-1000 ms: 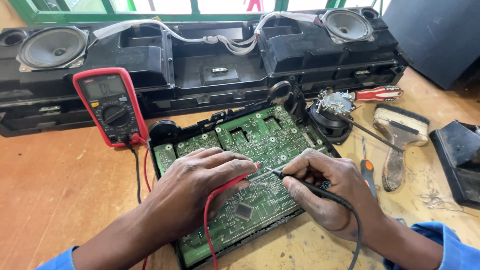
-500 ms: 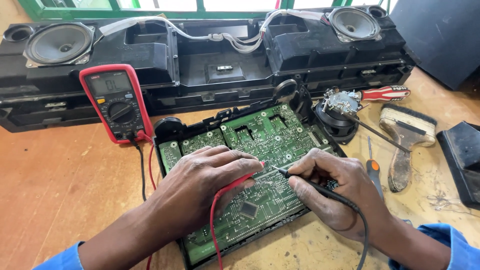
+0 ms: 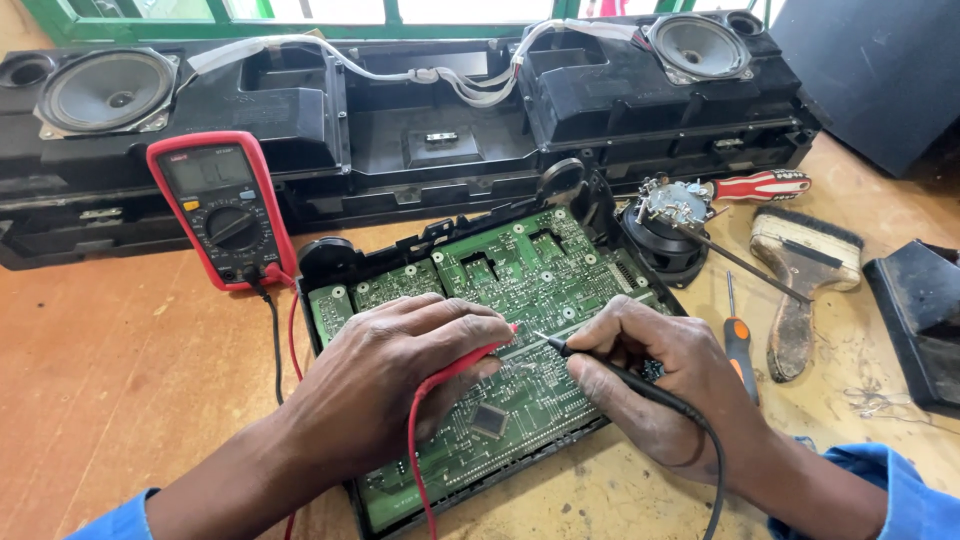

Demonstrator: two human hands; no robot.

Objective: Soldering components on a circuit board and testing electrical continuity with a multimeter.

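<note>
Green circuit board (image 3: 520, 300), flat rectangle, long axis 7-to-1 o'clock, table (image 3: 120, 380) centre. Left hand (image 3: 390, 385) fingers pinch red probe (image 3: 455, 368); right hand (image 3: 665, 375) fingers clamp slim black probe (image 3: 600, 366), tip toward 10 o'clock.

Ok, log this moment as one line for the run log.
left hand: presses red probe to circuit board | right hand: holds black probe on board | multimeter: standing left, leads attached
</note>
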